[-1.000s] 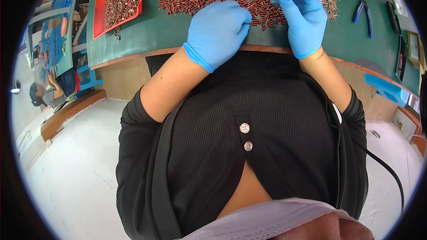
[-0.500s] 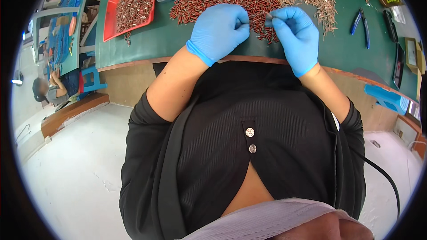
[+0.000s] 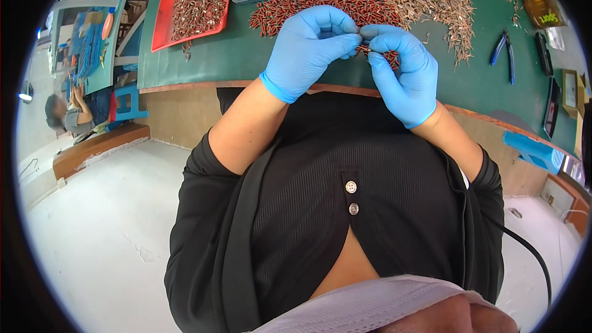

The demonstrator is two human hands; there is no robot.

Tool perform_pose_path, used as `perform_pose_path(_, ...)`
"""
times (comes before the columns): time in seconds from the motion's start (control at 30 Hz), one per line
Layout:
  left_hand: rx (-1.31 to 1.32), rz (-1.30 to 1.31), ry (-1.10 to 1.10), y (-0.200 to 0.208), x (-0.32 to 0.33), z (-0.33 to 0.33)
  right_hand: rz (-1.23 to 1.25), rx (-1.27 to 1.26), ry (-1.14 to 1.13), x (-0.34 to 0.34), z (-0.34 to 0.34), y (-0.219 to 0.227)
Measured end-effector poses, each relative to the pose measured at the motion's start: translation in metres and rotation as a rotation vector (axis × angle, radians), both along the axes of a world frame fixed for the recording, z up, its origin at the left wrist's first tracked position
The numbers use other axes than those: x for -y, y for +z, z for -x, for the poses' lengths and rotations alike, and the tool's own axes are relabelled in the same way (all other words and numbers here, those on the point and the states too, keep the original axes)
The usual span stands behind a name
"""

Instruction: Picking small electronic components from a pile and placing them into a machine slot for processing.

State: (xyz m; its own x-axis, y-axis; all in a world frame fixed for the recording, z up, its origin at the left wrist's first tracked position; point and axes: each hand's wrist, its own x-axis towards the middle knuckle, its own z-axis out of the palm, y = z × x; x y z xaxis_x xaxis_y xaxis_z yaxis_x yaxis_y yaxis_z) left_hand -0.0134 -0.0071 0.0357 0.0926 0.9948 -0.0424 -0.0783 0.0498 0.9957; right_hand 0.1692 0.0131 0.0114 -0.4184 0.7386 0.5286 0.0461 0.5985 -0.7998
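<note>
At the top middle, the left hand and right hand pinch a tiny part. Little red tubes lie just behind, on the green counter.

Slim brownish piece held in front of a loose heap of small red cylindrical pieces

The piece was held where the fingers of the blue-gloved left hand and blue-gloved right hand met; it was mostly hidden, so its exact shape could not be made out. The heap was spread wide on the dark green tabletop, jumbled at all angles, and was partly screened by both hands.
</note>
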Motion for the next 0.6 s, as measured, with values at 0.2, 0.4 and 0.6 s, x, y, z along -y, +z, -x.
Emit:
perform_pose_path(0.2,0.127,-0.014,0.022,0.001,0.007,0.006,-0.032,-0.013,0.046,-0.001,0.010,0.006)
perform_pose_path(0.4,0.169,-0.006,0.029,0.007,0.020,0.010,0.237,-0.177,0.098,0.008,0.018,0.002)
perform_pose_path(0.6,0.171,-0.048,0.071,0.011,0.027,0.004,0.307,-0.173,0.008,0.011,0.027,0.006)
